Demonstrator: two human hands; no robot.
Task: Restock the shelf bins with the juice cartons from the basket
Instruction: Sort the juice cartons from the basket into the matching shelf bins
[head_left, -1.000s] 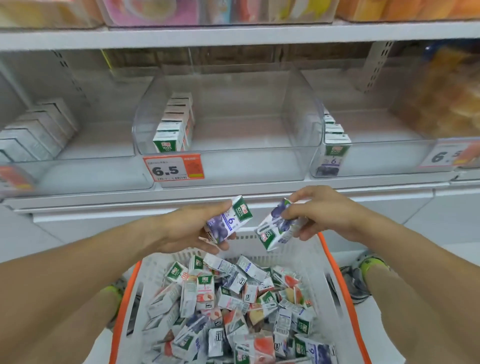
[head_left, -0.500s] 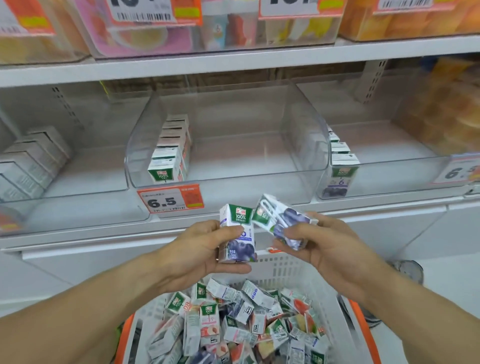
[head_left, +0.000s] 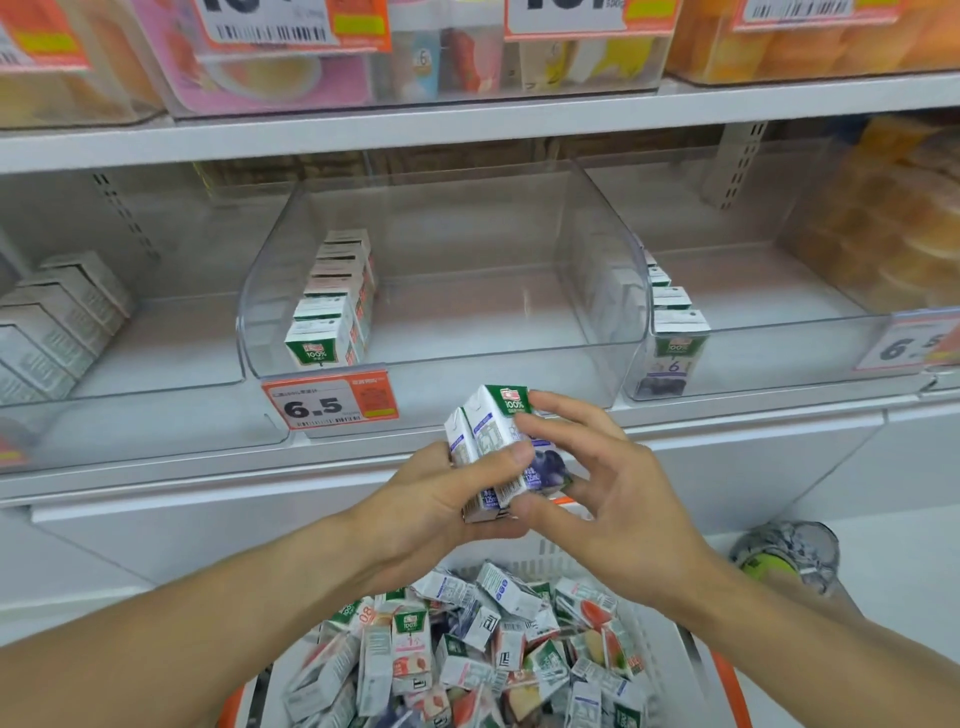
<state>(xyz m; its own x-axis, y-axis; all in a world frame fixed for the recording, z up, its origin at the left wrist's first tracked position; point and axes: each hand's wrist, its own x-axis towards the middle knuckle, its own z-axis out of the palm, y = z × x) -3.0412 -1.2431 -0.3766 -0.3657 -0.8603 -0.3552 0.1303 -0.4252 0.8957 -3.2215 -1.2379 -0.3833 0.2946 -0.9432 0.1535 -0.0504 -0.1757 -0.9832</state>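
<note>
Two blueberry cartons squared up between the hands, above the basket

The left hand (head_left: 436, 499) gripped two small juice cartons (head_left: 493, 447) side by side, thumb across their fronts; the right hand (head_left: 597, 483) steadied them with loosely spread fingers, fingertips touching the top and the near face. The cartons were white with green tops and a purple fruit picture, upright, tilted slightly. Below the hands lay the basket (head_left: 724, 680), heaped with mixed cartons. Beyond the right hand, a clear bin (head_left: 753, 364) held matching purple cartons; the bin (head_left: 467, 358) straight ahead held another flavour. The likely slips: the loose pair sliding apart and falling back, or landing in the wrong bin.
</note>
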